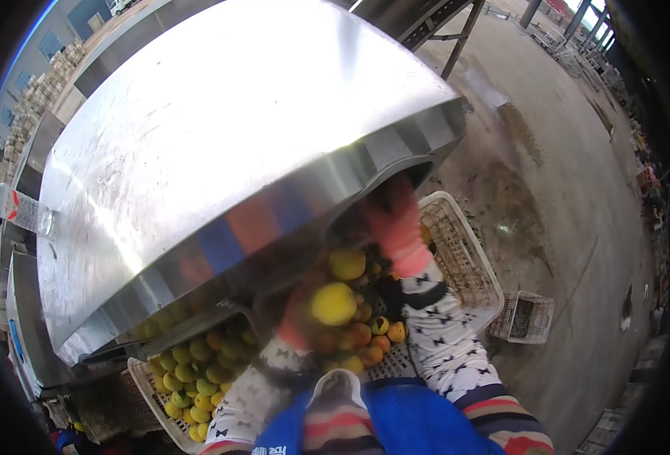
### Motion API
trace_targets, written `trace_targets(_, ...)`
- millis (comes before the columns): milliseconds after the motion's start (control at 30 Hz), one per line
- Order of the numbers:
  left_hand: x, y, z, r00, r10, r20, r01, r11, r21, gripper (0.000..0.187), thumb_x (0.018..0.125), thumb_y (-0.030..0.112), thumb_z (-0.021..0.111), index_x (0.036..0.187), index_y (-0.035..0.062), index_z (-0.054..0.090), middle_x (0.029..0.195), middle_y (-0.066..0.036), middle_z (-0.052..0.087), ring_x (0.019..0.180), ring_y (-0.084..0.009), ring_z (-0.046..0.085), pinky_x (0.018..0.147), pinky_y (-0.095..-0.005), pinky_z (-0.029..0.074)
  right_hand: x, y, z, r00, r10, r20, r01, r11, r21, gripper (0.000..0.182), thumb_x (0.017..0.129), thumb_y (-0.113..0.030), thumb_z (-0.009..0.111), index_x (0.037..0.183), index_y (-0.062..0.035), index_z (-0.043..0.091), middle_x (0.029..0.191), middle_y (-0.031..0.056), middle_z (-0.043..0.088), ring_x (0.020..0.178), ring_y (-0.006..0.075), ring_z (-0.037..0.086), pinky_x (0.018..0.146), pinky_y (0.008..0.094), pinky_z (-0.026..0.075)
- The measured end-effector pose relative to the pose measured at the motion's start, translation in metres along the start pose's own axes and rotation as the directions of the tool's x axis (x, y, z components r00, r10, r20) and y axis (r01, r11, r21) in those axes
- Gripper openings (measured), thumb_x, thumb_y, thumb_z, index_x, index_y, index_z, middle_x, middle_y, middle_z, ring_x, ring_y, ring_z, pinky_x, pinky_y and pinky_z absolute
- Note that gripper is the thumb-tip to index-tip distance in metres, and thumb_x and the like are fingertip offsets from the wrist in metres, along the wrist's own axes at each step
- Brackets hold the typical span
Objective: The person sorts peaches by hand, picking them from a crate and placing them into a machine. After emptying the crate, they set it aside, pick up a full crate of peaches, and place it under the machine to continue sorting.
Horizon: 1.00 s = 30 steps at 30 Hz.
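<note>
My left hand [295,315], in a pink glove, is low beside the metal machine's edge, blurred, its fingers hidden in shadow. A yellow fruit [333,304] is just right of it, blurred, above a crate of orange and yellow fruit [361,334]. My right hand [392,220], also pink-gloved, reaches into the dark opening under the metal top [244,98]; its fingers are smeared and dim. Another yellow fruit [347,263] lies between the two hands. Whether either hand grips anything is unclear.
A white crate of greenish-yellow fruit [191,379] stands at the lower left. To the right are a white crate [464,262] and a smaller crate [522,317] on the concrete floor [578,227]. A plastic bottle [20,210] lies at the machine's left edge.
</note>
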State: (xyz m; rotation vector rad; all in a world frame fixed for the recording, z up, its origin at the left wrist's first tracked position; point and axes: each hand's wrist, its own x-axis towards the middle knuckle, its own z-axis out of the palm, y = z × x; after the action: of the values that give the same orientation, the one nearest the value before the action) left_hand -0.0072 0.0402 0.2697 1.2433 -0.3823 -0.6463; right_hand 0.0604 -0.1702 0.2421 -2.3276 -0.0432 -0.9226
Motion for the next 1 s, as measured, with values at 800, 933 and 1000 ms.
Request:
trace_targets(800, 0.022, 0.019, 0.019, 0.800, -0.483, -0.357, 0.555, 0.821, 0.132, 0.036, 0.087, 0.014, 0.071, 0.121, 0.0047, 0.063, 0.122, -0.009, 0.065, 0.111, -0.0201, 0.063, 0.094, -0.0311, 0.051, -0.029, -0.057, -0.075, 0.824, 0.164, 0.542, -0.263, 0.959, 0.109, 0.080, 0.074, -0.034, 0.083, 0.137, 0.0003, 0.048, 0.126, 0.0233, 0.056, 0.116, 0.0381, 0.055, 0.099, 0.0411, 0.045)
trace_targets(933, 0.018, -0.009, 0.021, 0.979, -0.098, -0.176, 0.047, 0.960, -0.276, 0.046, 0.089, 0.015, 0.061, 0.133, 0.0057, 0.052, 0.127, -0.010, 0.057, 0.119, -0.0237, 0.055, 0.103, -0.0349, 0.043, -0.079, -0.048, -0.059, 0.711, 0.318, 0.628, -0.678, 0.549, 0.489, 0.090, 0.074, -0.037, 0.083, 0.145, -0.0036, 0.041, 0.127, 0.0269, 0.055, 0.118, 0.0399, 0.054, 0.103, 0.0422, 0.043)
trace_targets(1000, 0.016, -0.015, 0.021, 0.976, -0.180, -0.126, 0.069, 0.797, -0.600, 0.052, 0.088, 0.014, 0.060, 0.137, 0.0047, 0.047, 0.131, -0.011, 0.054, 0.122, -0.0250, 0.052, 0.105, -0.0364, 0.041, -0.075, -0.057, -0.064, 0.842, 0.224, 0.491, -0.481, 0.722, 0.497, 0.081, 0.072, -0.030, 0.083, 0.140, -0.0060, 0.047, 0.128, 0.0234, 0.055, 0.118, 0.0350, 0.056, 0.102, 0.0385, 0.043)
